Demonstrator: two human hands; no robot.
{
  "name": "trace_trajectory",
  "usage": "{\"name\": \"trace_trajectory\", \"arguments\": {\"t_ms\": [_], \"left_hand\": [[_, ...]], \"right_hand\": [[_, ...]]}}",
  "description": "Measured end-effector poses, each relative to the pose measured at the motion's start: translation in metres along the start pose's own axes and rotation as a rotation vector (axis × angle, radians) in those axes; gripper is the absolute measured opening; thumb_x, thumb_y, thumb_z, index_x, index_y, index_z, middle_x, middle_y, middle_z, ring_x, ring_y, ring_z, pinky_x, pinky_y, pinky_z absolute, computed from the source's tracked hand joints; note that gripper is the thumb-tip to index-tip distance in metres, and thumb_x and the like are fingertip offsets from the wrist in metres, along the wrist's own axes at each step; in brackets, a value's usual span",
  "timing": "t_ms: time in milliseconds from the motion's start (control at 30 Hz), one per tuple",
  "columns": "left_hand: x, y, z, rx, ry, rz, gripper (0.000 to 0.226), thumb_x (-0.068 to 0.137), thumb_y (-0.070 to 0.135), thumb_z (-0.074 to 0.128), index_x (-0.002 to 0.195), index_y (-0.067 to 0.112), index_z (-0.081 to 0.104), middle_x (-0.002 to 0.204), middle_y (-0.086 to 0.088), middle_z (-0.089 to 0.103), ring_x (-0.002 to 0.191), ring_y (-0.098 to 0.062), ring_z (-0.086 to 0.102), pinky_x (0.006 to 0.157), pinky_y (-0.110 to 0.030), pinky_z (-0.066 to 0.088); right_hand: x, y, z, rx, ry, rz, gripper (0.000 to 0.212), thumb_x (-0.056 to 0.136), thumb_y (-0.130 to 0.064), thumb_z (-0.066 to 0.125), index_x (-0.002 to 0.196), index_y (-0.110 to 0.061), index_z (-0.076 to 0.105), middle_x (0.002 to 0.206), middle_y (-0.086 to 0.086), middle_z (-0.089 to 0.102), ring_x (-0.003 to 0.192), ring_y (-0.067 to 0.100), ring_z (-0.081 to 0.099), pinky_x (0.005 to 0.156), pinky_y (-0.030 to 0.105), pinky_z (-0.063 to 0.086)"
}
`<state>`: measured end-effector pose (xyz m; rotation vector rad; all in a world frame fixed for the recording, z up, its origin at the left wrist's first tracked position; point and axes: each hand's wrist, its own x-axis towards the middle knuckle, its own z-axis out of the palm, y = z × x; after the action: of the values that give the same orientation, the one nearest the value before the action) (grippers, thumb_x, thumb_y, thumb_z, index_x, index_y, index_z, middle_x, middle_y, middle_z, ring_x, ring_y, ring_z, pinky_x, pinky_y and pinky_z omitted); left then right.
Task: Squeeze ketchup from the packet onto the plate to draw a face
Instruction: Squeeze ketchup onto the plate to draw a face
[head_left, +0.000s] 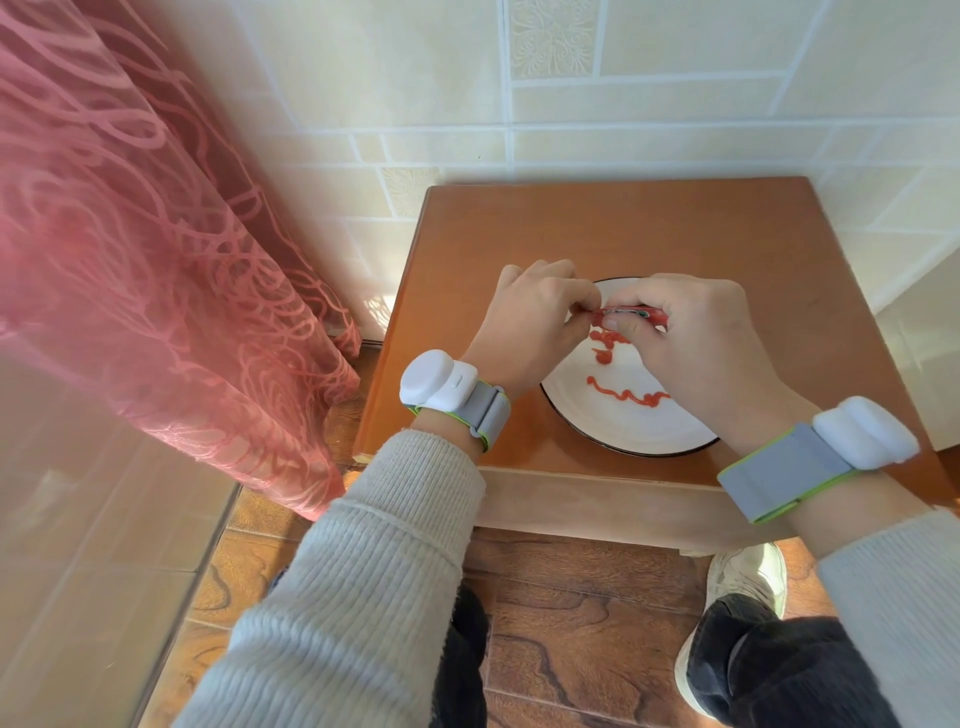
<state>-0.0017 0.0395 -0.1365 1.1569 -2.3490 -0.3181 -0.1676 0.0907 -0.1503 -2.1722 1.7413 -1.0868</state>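
Now both hands pinch the red ketchup packet (631, 314) above the white plate (639, 426): left hand (540, 322) at its end, right hand (701, 332) along its body, ketchup lines (626, 396) below.

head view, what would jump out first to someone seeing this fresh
Two hands meet over a white plate on a small wooden table: the left hand and right hand both pinch a red ketchup packet. Under them a wavy ketchup mouth and some dabs lie on the plate. A pink patterned curtain fills the left side.
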Motion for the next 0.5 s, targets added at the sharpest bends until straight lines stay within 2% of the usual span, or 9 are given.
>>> {"name": "trace_trajectory", "arguments": {"t_ms": [400,500], "left_hand": [[0.0000,-0.0020,0.0005,0.035,-0.014,-0.003,0.010,0.081,0.008,0.061,0.079,0.014,0.069,0.079,-0.005,0.061,0.077,-0.026,0.052,0.070,-0.033,0.024],[0.0004,-0.0016,0.0003,0.036,-0.009,-0.005,0.011,0.079,0.007,0.060,0.078,0.014,0.068,0.078,-0.004,0.061,0.076,-0.025,0.052,0.069,-0.033,0.024]], "right_hand": [[0.0022,0.0002,0.0052,-0.018,-0.009,-0.020,0.006,0.090,-0.012,0.074,0.093,-0.012,0.080,0.082,0.002,0.074,0.076,0.015,0.063,0.070,0.019,0.044],[0.0021,-0.0014,0.0050,-0.012,0.003,-0.027,0.006,0.090,-0.010,0.075,0.091,-0.012,0.080,0.081,0.002,0.075,0.075,0.016,0.065,0.070,0.025,0.048]]}}
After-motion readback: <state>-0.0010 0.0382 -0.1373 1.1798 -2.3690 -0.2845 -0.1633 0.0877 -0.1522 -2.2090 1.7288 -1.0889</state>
